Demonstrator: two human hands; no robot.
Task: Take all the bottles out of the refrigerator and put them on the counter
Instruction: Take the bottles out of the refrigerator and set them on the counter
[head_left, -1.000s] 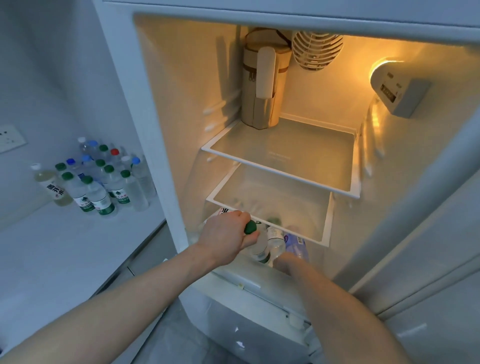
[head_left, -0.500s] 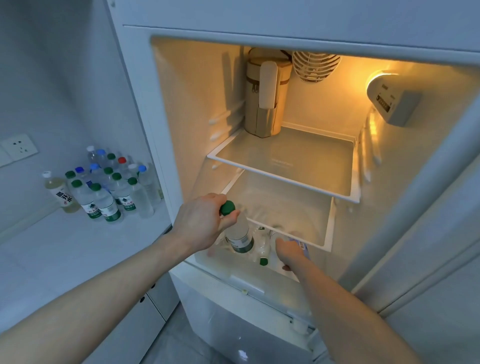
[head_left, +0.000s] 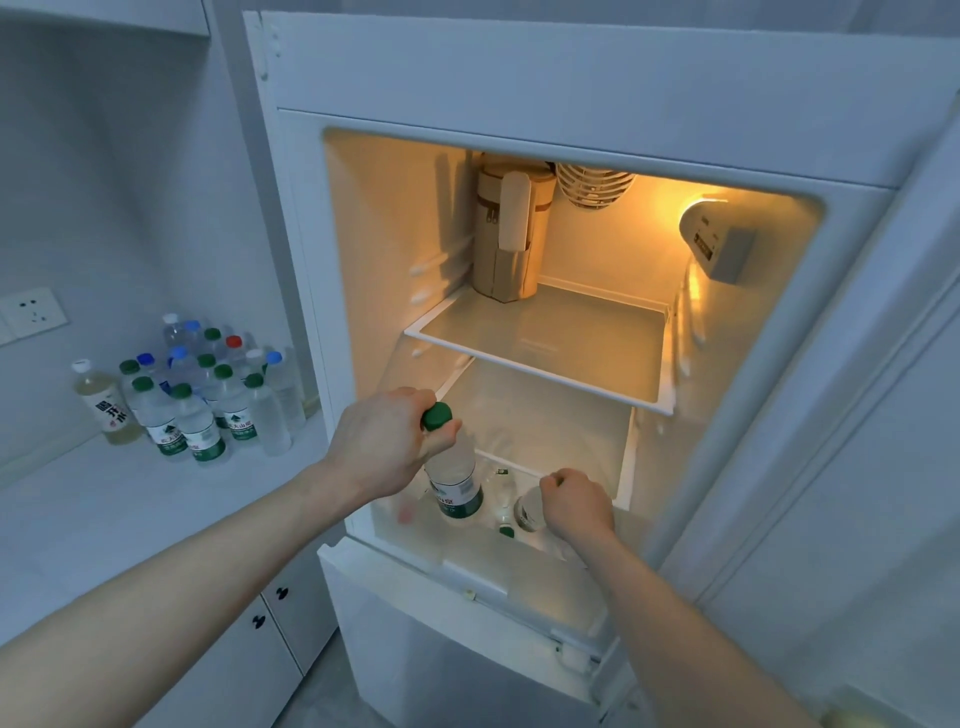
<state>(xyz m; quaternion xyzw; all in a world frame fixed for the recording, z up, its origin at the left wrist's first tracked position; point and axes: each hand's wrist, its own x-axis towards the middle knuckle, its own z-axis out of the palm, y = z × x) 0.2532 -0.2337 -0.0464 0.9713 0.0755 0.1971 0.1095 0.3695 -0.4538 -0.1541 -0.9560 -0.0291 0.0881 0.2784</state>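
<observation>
My left hand (head_left: 387, 441) grips a clear water bottle with a green cap and green label (head_left: 454, 486) by its neck, upright at the front of the open refrigerator's bottom compartment (head_left: 550, 561). My right hand (head_left: 576, 504) is closed around the top of a second bottle (head_left: 527, 512) standing lower in that compartment. A few more bottles show dimly beside it. On the white counter (head_left: 104, 519) to the left stands a cluster of several bottles (head_left: 208, 395) with green, blue, red and white caps.
A beige zipped cylindrical bag (head_left: 511, 234) stands on the upper glass shelf (head_left: 545, 343). The second shelf (head_left: 535, 415) holds nothing. A wall socket (head_left: 34, 312) sits above the counter, and cabinet doors (head_left: 270, 623) are below it. The fridge door frame runs along the right.
My left hand has lifted the green-capped bottle up and leftward out of the bottom compartment. My right hand has closed on another bottle. The view has pulled back from the fridge.
</observation>
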